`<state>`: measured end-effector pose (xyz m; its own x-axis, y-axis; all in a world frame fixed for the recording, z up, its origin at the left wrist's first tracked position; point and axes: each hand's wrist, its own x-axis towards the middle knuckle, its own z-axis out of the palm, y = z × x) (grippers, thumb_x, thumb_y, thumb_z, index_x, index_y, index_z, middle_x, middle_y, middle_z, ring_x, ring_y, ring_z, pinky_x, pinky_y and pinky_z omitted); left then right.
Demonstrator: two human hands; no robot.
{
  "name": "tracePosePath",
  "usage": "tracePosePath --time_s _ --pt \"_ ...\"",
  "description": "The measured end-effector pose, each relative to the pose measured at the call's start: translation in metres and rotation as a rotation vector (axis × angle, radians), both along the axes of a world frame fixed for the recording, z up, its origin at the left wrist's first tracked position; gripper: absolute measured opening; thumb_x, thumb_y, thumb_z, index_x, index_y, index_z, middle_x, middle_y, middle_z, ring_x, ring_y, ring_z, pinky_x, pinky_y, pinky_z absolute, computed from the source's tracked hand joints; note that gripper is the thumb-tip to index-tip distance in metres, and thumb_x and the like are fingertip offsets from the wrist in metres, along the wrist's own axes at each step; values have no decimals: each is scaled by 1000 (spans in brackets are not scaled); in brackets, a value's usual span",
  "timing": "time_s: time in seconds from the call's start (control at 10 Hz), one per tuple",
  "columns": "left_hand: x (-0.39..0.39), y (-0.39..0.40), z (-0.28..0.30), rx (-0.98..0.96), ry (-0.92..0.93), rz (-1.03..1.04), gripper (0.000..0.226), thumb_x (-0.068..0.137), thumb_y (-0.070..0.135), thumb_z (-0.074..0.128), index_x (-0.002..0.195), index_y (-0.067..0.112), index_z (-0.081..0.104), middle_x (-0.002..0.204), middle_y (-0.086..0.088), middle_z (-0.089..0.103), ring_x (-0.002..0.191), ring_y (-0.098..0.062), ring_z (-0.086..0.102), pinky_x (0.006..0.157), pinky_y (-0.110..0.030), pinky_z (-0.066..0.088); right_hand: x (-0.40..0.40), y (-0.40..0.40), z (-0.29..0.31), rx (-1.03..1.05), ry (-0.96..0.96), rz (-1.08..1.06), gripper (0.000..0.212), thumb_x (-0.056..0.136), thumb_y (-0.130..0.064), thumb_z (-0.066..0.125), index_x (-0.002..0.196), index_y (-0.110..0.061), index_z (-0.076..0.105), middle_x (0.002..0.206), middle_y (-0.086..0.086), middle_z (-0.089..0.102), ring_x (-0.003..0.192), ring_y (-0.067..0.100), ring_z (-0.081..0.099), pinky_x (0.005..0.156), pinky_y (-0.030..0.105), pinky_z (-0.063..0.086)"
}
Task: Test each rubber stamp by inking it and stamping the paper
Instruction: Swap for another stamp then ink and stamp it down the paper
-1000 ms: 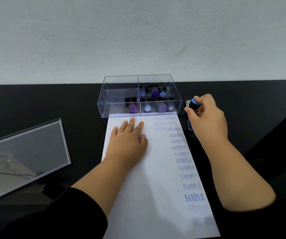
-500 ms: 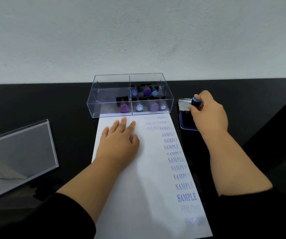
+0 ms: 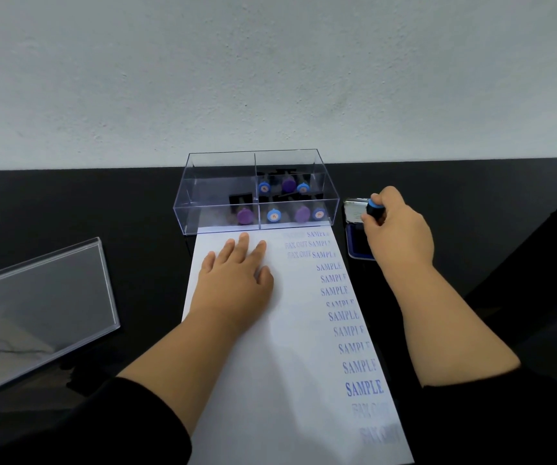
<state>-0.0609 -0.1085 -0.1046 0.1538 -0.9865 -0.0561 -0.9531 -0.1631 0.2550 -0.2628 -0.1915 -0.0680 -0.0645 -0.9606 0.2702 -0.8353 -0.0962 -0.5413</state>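
Note:
My right hand [image 3: 399, 231] grips a black rubber stamp with a blue cap [image 3: 375, 209] and holds it down on the blue ink pad [image 3: 357, 245], whose metal lid [image 3: 354, 210] stands open behind it. My left hand [image 3: 236, 276] lies flat on the white paper [image 3: 290, 364], fingers straight. Down the paper's right side runs a column of blue SAMPLE and FAX OUT prints. A clear divided box [image 3: 257, 193] at the paper's far end holds several stamps with blue and purple caps.
The clear box lid [image 3: 35, 313] lies on the black table [image 3: 102, 203] at the left. A pale wall rises right behind the box. The table's right edge runs diagonally near my right forearm.
My right hand with the stamp has stayed over the ink pad. The left hand remains flat on the paper. The view has shifted slightly.

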Motion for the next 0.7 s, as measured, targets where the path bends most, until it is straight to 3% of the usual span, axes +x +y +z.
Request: tracePosePath --time_s 0.5,0.7 --pt "-1 2 1 5 2 2 52 101 33 21 152 33 9 160 5 -4 147 -13 -5 117 -34 -6 4 7 0 -14 12 16 21 94 -22 51 115 -18 46 88 1 52 75 20 50 58 32 44" --pt "-1 2 0 5 3 -2 52 101 34 20 152 33 8 160 5 -4 147 -13 -6 117 -34 -6 6 12 1 -72 -97 25 22 94 -23 53 116 -21 49 95 3 59 76 19 54 60 32 44"
